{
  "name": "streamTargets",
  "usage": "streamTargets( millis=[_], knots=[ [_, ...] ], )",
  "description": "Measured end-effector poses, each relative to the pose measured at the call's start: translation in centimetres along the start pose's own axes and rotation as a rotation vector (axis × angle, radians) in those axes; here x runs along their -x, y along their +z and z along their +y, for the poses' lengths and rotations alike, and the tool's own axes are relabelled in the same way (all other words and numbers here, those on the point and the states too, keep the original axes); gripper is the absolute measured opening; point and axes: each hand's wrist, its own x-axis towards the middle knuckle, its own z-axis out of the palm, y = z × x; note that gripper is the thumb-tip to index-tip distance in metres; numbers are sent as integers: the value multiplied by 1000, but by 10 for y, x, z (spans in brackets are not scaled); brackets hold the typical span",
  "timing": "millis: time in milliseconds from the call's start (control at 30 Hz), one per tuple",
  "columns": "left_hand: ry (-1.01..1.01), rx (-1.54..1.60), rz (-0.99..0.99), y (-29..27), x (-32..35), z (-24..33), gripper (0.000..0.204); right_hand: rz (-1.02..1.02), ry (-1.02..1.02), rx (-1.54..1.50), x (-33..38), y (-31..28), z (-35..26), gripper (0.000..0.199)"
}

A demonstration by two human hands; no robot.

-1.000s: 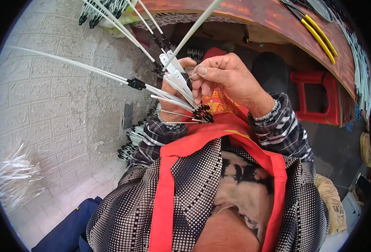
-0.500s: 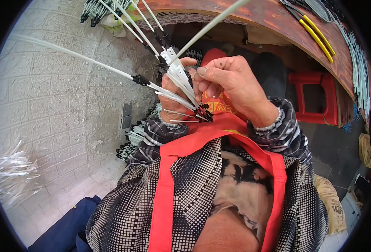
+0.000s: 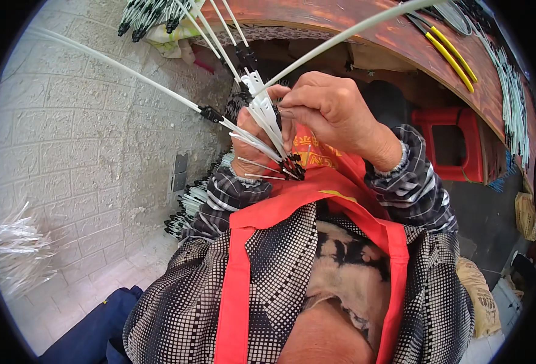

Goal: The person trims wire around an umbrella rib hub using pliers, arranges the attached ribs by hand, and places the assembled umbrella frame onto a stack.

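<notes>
Partly within the left grip, white ribbed frame, right grip alongside.

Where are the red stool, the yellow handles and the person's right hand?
Red stool (image 3: pixel 473 145): head view, right-hand bar.
Yellow handles (image 3: pixel 449 62): head view, midway along one handle.
Right hand (image 3: pixel 344 116): head view, back of the hand.
</notes>
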Motion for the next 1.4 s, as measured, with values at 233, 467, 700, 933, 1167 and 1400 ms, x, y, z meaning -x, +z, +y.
streamTargets(
  millis=[233, 467, 700, 933, 1167, 1400],
  knots=[
    [-49, 28, 60, 11, -2, 2, 53, -61, -9, -6, -4, -6, 5, 10],
    [-33, -44, 13, 14, -16, 4, 50, 42, 169, 109, -8, -25, -29, 13],
    [-11, -196, -36, 20, -31, 16, 49, 291, 286, -144, -30, -71, -71, 26],
    [26, -133, 74, 17, -43, 13, 51, 363, 263, -200, -42, -92, -66, 34],
    [282, -110, -69, 12, -63, 50, 60, 381, 668, -1094, 22, -11, -43, 49],
    [520, -433, -190, 0, -78, 104, 56, -354, 781, -798, 58, -17, -49, 31]
  ],
)
